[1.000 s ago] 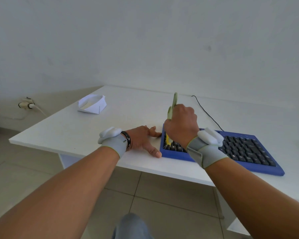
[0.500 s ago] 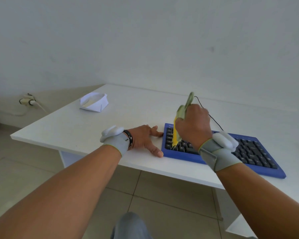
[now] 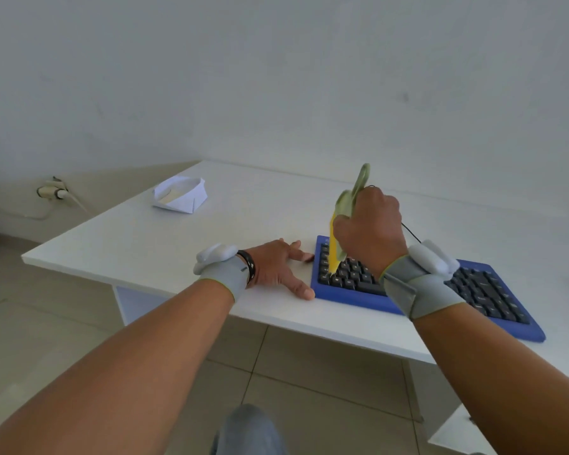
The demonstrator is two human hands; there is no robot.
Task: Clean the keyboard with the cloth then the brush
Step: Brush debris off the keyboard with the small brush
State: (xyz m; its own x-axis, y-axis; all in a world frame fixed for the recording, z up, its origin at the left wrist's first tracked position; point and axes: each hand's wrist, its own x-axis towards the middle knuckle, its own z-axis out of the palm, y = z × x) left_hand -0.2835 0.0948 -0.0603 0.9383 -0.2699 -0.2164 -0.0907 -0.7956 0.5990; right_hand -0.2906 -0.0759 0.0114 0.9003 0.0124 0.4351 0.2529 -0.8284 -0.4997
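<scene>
While right hand (image 3: 370,229) grips, brush (image 3: 345,221) stands upright (bristles down).

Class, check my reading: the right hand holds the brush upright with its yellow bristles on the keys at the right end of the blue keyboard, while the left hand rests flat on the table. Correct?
One slip. In the head view the right hand holds the brush at the left end of the keyboard, not the right. The left hand does rest flat on the table.
</scene>
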